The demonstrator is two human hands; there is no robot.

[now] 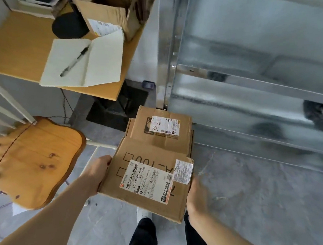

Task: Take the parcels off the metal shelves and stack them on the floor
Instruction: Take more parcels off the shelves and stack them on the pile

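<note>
Above the grey floor [259, 201], just off the corner post of the metal shelves [250, 88]: a brown cardboard box [148, 183], carried roughly level and clear of the ground, with white shipping labels on its top. Gripped at the left edge by the left hand [98, 171], fingers wrapped round and under, tips out of sight. Cupped at the near right corner by the right hand [196, 198], palm against the side wall. Fingers there hidden beneath, so cannot tell how far curled. Just beyond, already down on the floor beside the shelf post: a smaller box [163, 126] with its own label, sitting on what looks like a wider flat box [132, 129].

Probably light to middling in weight, judging from a hold at two edges only. Stiff along walls and corners. Likely softer across the wide top, already creased and scuffed. Dry cardboard, so not slippery, though with less bite on glossy labels and tape. Contents unknown, so best treated as breakable. Best taken by opposite side walls, low down, fingers under the bottom edges. Never by a flap, nor by the small label wrapped over the right corner. Worth lowering flat and square onto the stack. May overhang the smaller box and rock there.
</note>
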